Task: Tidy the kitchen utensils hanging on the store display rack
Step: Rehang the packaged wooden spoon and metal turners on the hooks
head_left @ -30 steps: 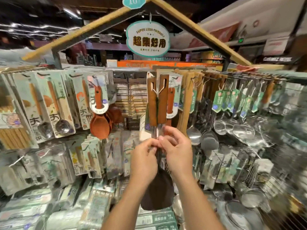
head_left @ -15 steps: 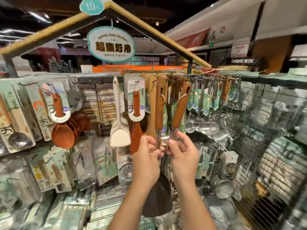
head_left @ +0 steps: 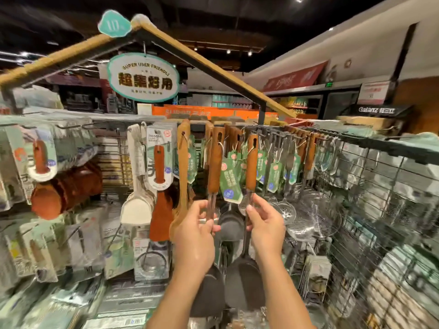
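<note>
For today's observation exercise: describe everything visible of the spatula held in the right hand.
The spatula hangs upright from a rack hook by the slot in its brown wooden handle. A thin metal shaft leads down to a broad dark blade. A green tag dangles beside the handle. The right hand pinches the shaft just below the handle.

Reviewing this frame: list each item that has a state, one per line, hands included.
Left hand: gripping the left spatula's metal shank.
Right hand: pinching the right spatula's shank.
Left spatula: hanging from the rack, held.
Right spatula: hanging, held, apart from the left one.
White scoop: hanging free.
Brown paddle: hanging in its card.
</note>
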